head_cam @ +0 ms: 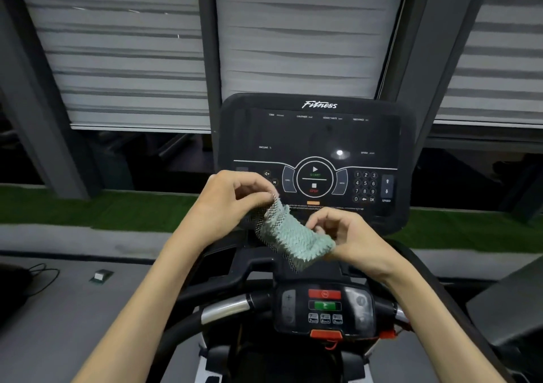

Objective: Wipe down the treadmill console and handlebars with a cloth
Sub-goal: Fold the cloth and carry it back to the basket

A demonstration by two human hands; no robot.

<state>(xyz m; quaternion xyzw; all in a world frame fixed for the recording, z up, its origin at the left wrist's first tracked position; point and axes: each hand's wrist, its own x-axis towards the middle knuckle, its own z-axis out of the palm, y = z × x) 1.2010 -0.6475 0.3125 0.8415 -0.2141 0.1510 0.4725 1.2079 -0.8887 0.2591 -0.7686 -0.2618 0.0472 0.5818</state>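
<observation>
A pale green textured cloth (289,232) with a dark mesh side hangs between both hands, in front of the lower edge of the black treadmill console (316,135). My left hand (232,197) pinches its upper left corner. My right hand (349,235) grips its lower right end. The console screen is dark, with a start/stop dial and a number keypad showing. Below the hands sits the lower control panel (324,306) with red and green buttons. The handlebar (226,309) with a silver grip curves left under my left forearm.
Grey blinds (123,53) and dark window frames fill the wall ahead. A strip of green turf (88,209) runs behind the treadmill. A grey ledge on the left carries a small white box (101,275) and a black cable (41,277). An orange safety clip (326,335) hangs under the panel.
</observation>
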